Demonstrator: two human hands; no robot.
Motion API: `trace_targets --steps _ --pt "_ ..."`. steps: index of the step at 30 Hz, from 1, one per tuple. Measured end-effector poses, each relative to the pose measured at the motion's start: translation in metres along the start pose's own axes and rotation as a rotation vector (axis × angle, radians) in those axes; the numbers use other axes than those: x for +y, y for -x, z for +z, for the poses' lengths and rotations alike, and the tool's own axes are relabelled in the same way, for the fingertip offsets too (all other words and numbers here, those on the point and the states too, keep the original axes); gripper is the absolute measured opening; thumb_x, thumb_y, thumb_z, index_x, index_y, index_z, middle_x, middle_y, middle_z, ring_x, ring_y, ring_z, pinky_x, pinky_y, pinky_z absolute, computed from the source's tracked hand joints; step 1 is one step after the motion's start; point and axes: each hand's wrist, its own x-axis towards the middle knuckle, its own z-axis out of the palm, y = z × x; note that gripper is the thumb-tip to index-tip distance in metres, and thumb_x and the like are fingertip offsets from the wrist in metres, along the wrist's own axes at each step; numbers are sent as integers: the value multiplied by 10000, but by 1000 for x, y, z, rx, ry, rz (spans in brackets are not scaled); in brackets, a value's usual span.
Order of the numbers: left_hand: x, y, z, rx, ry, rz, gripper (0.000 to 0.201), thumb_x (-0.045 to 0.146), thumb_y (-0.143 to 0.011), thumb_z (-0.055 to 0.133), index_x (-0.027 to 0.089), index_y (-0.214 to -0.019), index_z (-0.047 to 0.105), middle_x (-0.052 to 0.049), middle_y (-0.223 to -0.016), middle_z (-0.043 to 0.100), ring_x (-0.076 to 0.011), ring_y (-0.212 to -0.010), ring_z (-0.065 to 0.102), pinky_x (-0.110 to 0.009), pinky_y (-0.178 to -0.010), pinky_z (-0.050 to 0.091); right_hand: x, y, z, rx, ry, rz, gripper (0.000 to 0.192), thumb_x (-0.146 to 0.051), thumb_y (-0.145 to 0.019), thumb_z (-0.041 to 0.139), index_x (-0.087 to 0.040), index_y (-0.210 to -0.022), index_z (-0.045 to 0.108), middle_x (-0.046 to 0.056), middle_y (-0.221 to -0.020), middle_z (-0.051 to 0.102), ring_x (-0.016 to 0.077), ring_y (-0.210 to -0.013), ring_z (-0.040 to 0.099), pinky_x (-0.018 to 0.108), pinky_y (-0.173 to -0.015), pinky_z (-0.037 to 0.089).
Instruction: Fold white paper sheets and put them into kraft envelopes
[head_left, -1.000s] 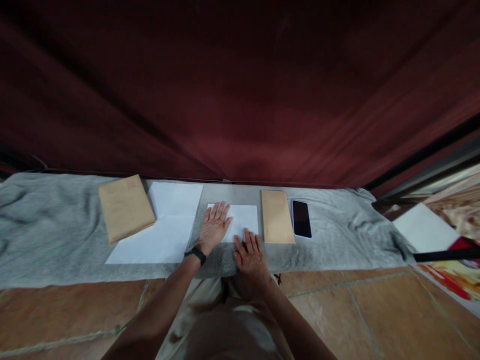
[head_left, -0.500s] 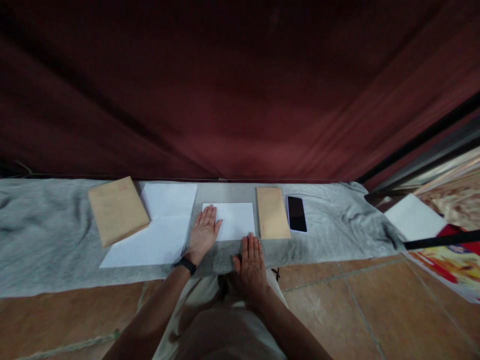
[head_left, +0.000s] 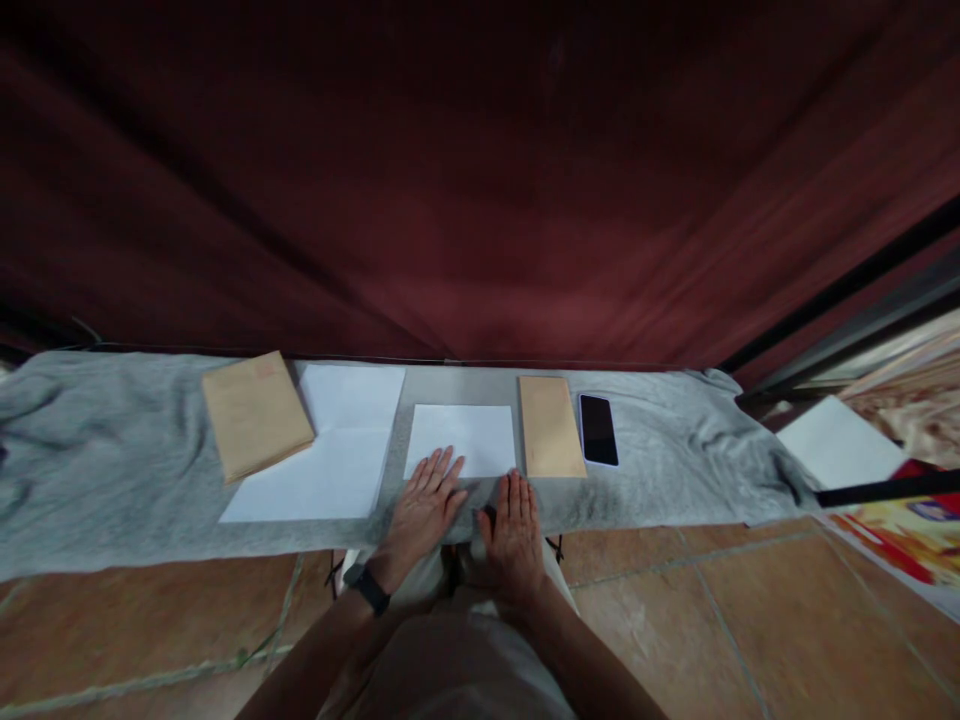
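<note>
Our 2 hands, left hand (head_left: 421, 513) and right hand (head_left: 515, 532), lie flat and released, fingertips at the folded white paper (head_left: 462, 440) on the grey cloth (head_left: 675, 470).

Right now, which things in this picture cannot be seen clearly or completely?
- Head view: the near edge of the folded white paper is partly hidden by the fingertips of the left hand and right hand.
- Part of the large white sheet lies under the brown envelope.
- Any writing on the narrow envelope is too small to tell.
- The phone screen is dark.
- The colourful print is cut off by the right edge.
</note>
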Motion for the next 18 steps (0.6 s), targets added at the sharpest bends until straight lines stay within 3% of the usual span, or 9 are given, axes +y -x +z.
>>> trace_targets --steps 3,11,14,18 --pt "9 8 -4 -31 -19 68 531 430 -1055 425 239 -1550 463 -69 -1656 395 -277 -1543 343 -524 -1257 311 3 1 1 9 -33 4 691 -364 -1072 435 -50 -1636 186 276 -1649 312 379 -1539 319 645 -1141 444" --pt "10 13 -1 -80 -16 54 561 300 -1039 431 206 -1590 394 -54 -1670 374 -243 -1573 270 -482 -1298 207 -9 -22 22 -79 -102 -92 606 -367 -1093 374 -62 -1612 299 227 -1615 412 307 -1534 352 546 -1188 411" --pt "10 16 -3 -90 -10 51 573 325 -1040 431 192 -1595 379 -69 -1680 352 -244 -1578 256 -488 -1301 183 -7 -21 23 -79 -62 -114 633 -408 -1089 398 -41 -1600 324 244 -1622 389 318 -1534 346 535 -1201 386" --pt "12 18 -9 -105 -10 45 560 382 -1045 436 222 -1581 404 -73 -1678 356 -260 -1572 272 -529 -1295 169 3 -11 16 -58 -19 -134 689 -435 -1083 411 -45 -1627 249 255 -1653 319 343 -1547 306 556 -1202 372"
